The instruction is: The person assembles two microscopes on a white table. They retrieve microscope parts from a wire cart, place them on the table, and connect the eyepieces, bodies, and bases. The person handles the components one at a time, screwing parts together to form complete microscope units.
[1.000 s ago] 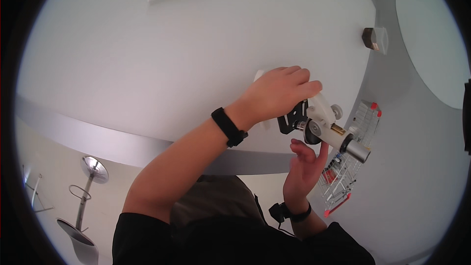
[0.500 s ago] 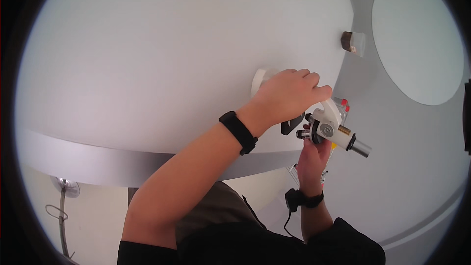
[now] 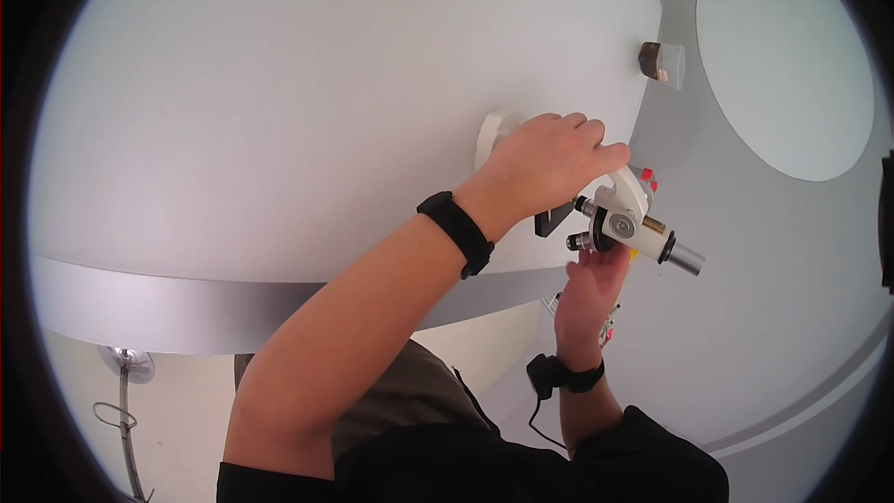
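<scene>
A white microscope (image 3: 633, 190) with a silver eyepiece tube leans to the right, its pale base (image 3: 490, 136) on the white table. My left hand (image 3: 555, 156) is closed around its curved arm and covers the middle of it. Below the head, my right hand (image 3: 590, 291) has its fingers stretched up by the black nosepiece (image 3: 603, 229), the thumb standing apart. Its fingertips are partly hidden behind the microscope head. Two objective lenses (image 3: 579, 242) point left from the nosepiece. The black stage (image 3: 553, 220) shows partly under my left wrist.
The white table (image 3: 279, 112) has a curved grey front edge (image 3: 186, 309). A clear container with brown contents (image 3: 661, 63) stands near the table's right edge. Behind the microscope, small red parts (image 3: 648, 179) show. A round white surface (image 3: 787, 61) lies at the upper right. A cable hangs from my right wristband (image 3: 568, 376).
My right hand has shifted slightly left and its thumb has come away from the objective lens. My left hand keeps its hold on the microscope. The whole view has shifted slightly.
</scene>
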A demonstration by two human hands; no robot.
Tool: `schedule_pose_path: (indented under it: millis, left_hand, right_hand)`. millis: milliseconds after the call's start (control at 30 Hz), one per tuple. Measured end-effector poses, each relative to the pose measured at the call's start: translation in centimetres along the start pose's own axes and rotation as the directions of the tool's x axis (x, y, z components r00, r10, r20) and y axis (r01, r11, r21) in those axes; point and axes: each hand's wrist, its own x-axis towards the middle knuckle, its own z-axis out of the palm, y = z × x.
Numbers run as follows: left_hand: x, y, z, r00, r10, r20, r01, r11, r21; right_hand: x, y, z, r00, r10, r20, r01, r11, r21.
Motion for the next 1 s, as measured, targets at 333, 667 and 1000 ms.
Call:
schedule_pose_path:
  millis: [333, 667, 1000]
  left_hand:
    - [-0.4, 0.1, -0.9, 1.000, 0.005, 0.012, -0.005, 1.000, -0.015]
    - [0.6, 1.0, -1.5, 0.986, -0.025, 0.165, 0.023, 1.000, 0.018]
    - [1.4, 3.6, -2.4, 0.978, -0.112, 0.177, 0.072, 0.973, 0.220]
  right_hand:
    - [0.8, 0.1, 0.4, 0.999, -0.041, -0.027, 0.038, 0.996, -0.085]
    - [0.1, 0.8, -0.9, 0.997, -0.046, 0.054, 0.040, 0.995, 0.097]
    - [1.1, 1.1, -3.0, 0.976, -0.176, 0.132, 0.187, 0.979, -0.080]
